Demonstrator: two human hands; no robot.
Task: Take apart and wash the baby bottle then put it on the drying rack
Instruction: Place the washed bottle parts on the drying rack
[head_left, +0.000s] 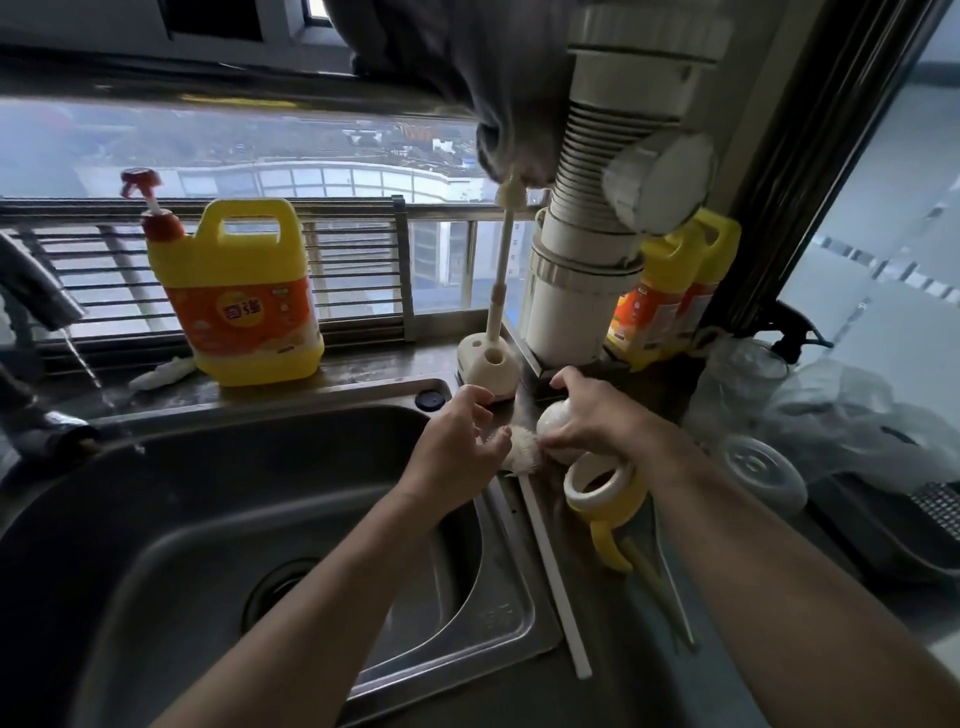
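Note:
The white baby bottle body (551, 419) lies on the counter right of the sink, and my right hand (589, 415) grips it from above. A bottle brush has its bristle head (521, 453) against the bottle, with its long white handle (556, 577) running toward me along the sink edge. My left hand (457, 441) hovers beside the bristles with its fingers loosely spread and its thumb tip touching them. The yellow-handled collar ring (605, 491) stands just in front of the bottle. A clear cap (761, 473) lies further right.
The steel sink (218, 519) fills the lower left, and a thin stream runs from the faucet (36, 291) at the far left. A yellow detergent jug (244, 296), a brush stand (488, 364) and a white pipe (582, 291) line the sill. Plastic bags (831, 415) and a dark tray (904, 525) sit on the right.

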